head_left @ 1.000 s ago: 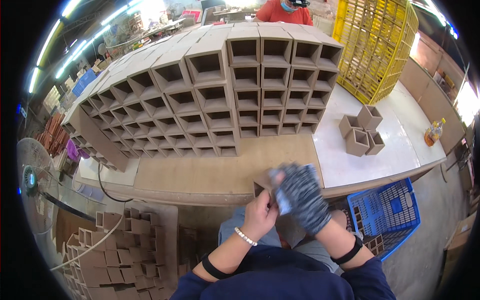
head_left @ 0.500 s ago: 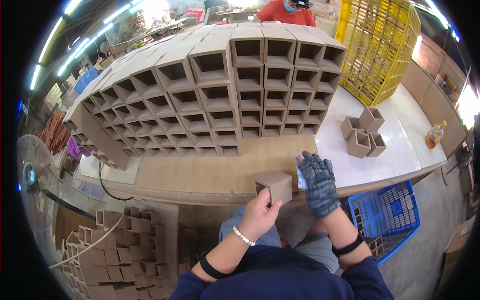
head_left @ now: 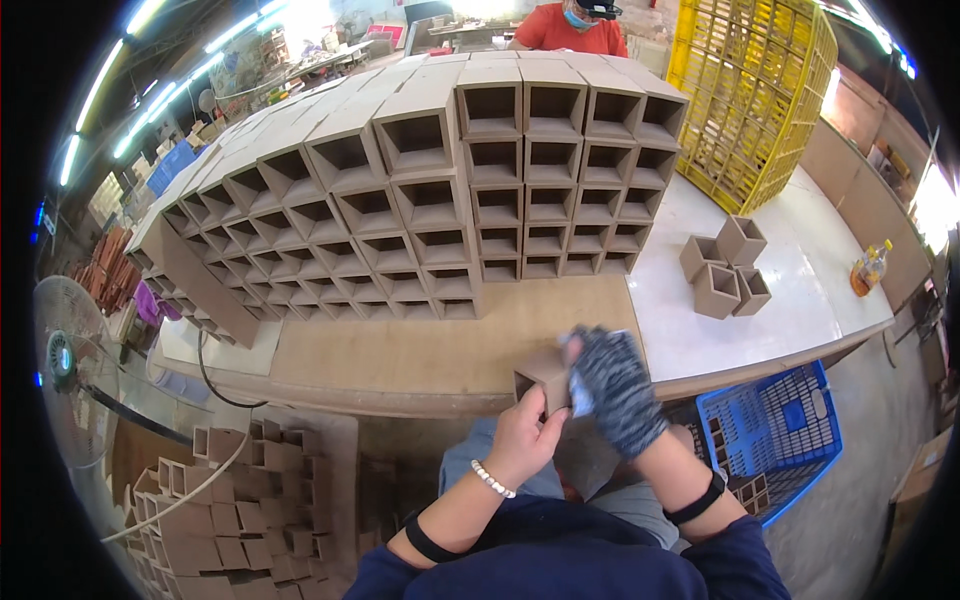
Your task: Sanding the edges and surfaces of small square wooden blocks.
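Gloved right hand (head_left: 617,388) returns to the hollow square box (head_left: 546,366), gripping a blue-white sheet (head_left: 581,397). I see the left hand (head_left: 524,438) pinching the box.

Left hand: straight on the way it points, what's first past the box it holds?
Past the box, the left hand would likely meet the gloved right hand first; depth is unclear.

Your left hand (head_left: 522,440) grips a brown open-ended box (head_left: 549,372); your gloved right hand (head_left: 616,392) holds a bluish pad (head_left: 581,398) at its side.

Brown box (head_left: 546,370) — grey-and-black mottled glove (head_left: 622,388)
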The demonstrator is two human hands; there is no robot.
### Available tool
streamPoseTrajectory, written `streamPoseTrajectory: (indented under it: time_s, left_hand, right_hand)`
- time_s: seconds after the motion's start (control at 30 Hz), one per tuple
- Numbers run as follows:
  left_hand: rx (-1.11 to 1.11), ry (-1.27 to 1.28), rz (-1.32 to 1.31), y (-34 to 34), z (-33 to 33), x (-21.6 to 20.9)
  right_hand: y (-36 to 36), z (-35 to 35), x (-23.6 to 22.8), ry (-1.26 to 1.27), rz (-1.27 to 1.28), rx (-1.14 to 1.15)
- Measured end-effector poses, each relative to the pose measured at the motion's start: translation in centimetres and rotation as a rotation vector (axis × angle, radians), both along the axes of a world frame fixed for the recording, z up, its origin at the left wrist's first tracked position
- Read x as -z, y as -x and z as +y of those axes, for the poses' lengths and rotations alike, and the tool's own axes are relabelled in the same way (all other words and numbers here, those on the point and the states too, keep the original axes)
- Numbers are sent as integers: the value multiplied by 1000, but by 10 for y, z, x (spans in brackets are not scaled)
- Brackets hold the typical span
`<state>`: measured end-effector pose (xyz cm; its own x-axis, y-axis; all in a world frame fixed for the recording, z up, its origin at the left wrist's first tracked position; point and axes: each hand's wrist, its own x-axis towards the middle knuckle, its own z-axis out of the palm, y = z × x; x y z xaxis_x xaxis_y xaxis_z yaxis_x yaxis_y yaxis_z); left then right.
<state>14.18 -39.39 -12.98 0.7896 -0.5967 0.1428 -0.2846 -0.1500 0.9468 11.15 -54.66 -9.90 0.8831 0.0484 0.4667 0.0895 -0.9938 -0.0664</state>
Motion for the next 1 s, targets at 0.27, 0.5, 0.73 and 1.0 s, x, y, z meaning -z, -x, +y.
streamPoseTrajectory:
  time_s: [0.27,0.5,0.73,1.0]
  left_hand:
    - [-25,50,-201,-7,-1,10]
    - [175,347,233,-12,2,-1]
    - [170,365,285,-3,5,-9]
    - [218,281,191,-7,10,-7]
  right_hand:
    - [9,9,1,124,-21,-140]
    - [18,10,-19,163,-32,-190]
    - [12,-8,-14,121,-85,-59]
    - [17,-8,-17,124,-40,-37]
